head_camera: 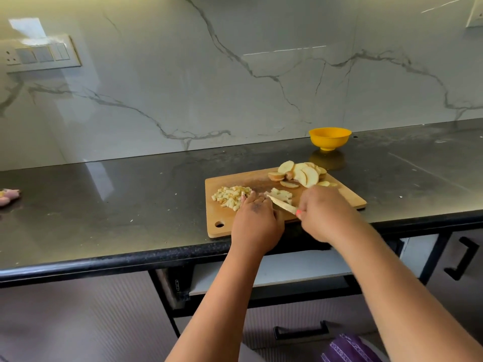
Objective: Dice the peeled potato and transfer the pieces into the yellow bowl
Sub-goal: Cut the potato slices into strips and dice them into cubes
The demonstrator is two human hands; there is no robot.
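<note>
Right hand (324,215) gripping knife (281,202), left hand (254,218) curled

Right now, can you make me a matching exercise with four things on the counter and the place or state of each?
Things:
1. yellow bowl
2. potato slices
3. diced potato pile
4. knife

Places or states:
a. far right corner of the cutting board
b. gripped by the right hand
c. on the counter behind the board
d. left part of the board, beside the left hand

Pairs: 1-c, 2-a, 3-d, 4-b
</note>
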